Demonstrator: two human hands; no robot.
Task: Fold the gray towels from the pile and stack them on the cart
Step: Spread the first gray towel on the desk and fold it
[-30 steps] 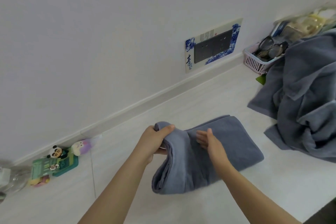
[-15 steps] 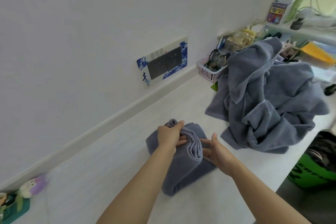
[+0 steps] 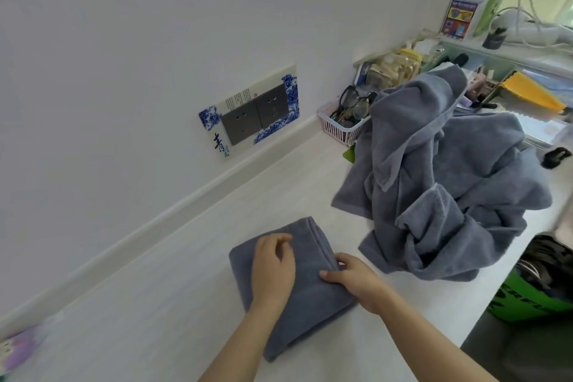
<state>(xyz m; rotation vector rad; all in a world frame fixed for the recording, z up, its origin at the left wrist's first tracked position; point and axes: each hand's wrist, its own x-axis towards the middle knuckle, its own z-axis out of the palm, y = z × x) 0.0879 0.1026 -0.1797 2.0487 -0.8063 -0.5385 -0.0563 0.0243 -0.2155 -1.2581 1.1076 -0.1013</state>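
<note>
here left hand (image 3: 273, 270) presses flat on folded towel (image 3: 305, 298), right hand (image 3: 353, 282) pinching its edge.

The folded towel (image 3: 302, 285) is lying on the counter (image 3: 155, 304) under both hands, the towel pile (image 3: 443, 183) sitting to its right, a basket (image 3: 339, 129) standing behind the pile against the wall.

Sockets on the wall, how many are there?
2. Both sit side by side in the blue-and-white frame on the wall: the left socket and the right socket. Others may be hidden behind the towel pile.
</note>
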